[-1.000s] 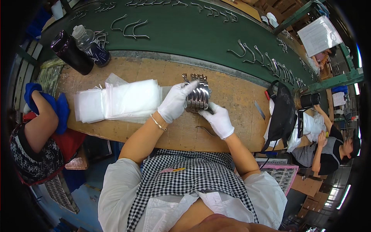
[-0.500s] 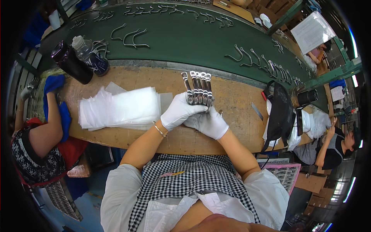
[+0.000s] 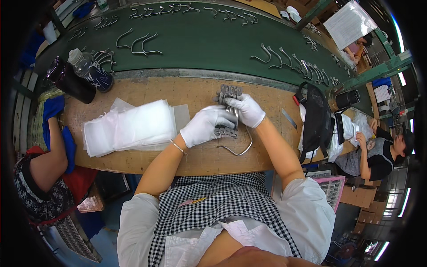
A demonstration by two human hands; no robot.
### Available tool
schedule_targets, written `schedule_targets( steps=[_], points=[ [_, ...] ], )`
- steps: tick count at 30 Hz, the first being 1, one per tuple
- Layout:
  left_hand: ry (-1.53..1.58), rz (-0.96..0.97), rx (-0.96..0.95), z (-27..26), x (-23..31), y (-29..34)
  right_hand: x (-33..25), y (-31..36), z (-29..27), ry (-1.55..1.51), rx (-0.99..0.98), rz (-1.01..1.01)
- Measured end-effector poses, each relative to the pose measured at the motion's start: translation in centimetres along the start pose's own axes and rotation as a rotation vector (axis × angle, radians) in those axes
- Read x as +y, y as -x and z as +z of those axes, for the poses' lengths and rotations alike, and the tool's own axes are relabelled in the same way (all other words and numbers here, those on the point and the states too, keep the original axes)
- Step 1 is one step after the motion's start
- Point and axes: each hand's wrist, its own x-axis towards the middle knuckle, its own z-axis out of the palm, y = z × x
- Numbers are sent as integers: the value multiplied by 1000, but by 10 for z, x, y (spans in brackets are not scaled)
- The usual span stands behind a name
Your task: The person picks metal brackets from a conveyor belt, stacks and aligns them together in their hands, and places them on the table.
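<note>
Head view: my white-gloved left hand [image 3: 202, 127] is curled about the lower part of a bundle of curved, shiny silver metal pieces [image 3: 230, 92], and my white-gloved right hand [image 3: 248, 110] grips its upper part; the bundle is held above the brown wooden table [image 3: 275, 153]. As far as I can judge, the gathering is largely done: the pieces in my grasp lie side by side, ends together. One bent silver metal rod [image 3: 241, 154] lies outside the bundle, on the wood between my hands and the near edge; further curved silver metal hooks [image 3: 153, 52] are spread ungathered on the green conveyor belt [image 3: 200, 49]. Of containers, the stack of translucent white plastic bags [image 3: 142, 127] lies flat to the left, with no metal visible inside. Beyond it stand a glossy black bottle [image 3: 71, 81] and a clear, white-capped plastic bottle [image 3: 91, 71]; to the right rests a black fabric bag [image 3: 315, 124]. Their contents cannot be made out.
</note>
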Motion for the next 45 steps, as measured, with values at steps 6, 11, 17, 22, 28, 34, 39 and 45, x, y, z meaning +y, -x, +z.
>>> schedule_targets(
  steps=[6,11,17,22,28,34,39,45],
  points=[
    [-221,-101,85,-12,-4,-2,-15,-7,-10,225,31,-119],
    [-219,-176,160,-20,-5,-1,-28,-10,3,172,49,-142],
    [-168,-155,253,-27,0,-1,-34,-20,8,465,92,-118],
    [-144,-275,345,-22,-10,-4,-48,-41,3,539,134,-109],
    [-218,-500,587,-20,-19,0,-93,-124,-4,899,300,-389],
    [-150,-579,589,-12,-19,2,-122,-204,25,1418,250,-449],
    [-116,-585,550,-11,-24,2,-142,-222,-18,1613,68,-304],
    [-82,-594,545,-11,-20,6,-169,-185,-95,1505,263,-34]
  ],
)
